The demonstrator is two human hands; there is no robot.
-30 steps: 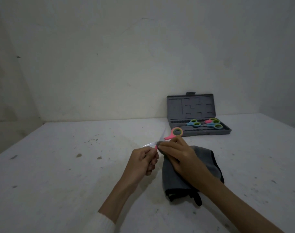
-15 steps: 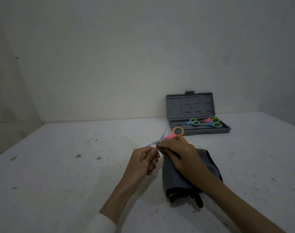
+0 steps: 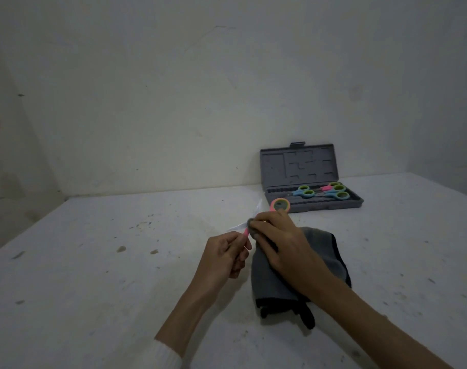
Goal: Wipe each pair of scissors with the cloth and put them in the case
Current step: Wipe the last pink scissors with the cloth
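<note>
My left hand (image 3: 224, 258) holds the lower handle of a pair of pink scissors (image 3: 279, 204), whose blades are spread open and point left. My right hand (image 3: 283, 241) pinches a grey cloth (image 3: 325, 251) against the scissors near the pivot. The rest of the cloth hangs down onto the white table. An open grey case (image 3: 285, 206) stands behind, at the wall, with three pairs of scissors (image 3: 323, 192) lying in its lower tray, blue and pink with green rings.
The white table (image 3: 107, 275) is speckled with small dark marks to the left. Walls close it in behind and on both sides. The case lid (image 3: 297, 166) stands upright against the back wall.
The right hand has slid the cloth slightly left along the scissors towards the blades. The left hand keeps its hold and has hardly moved.
</note>
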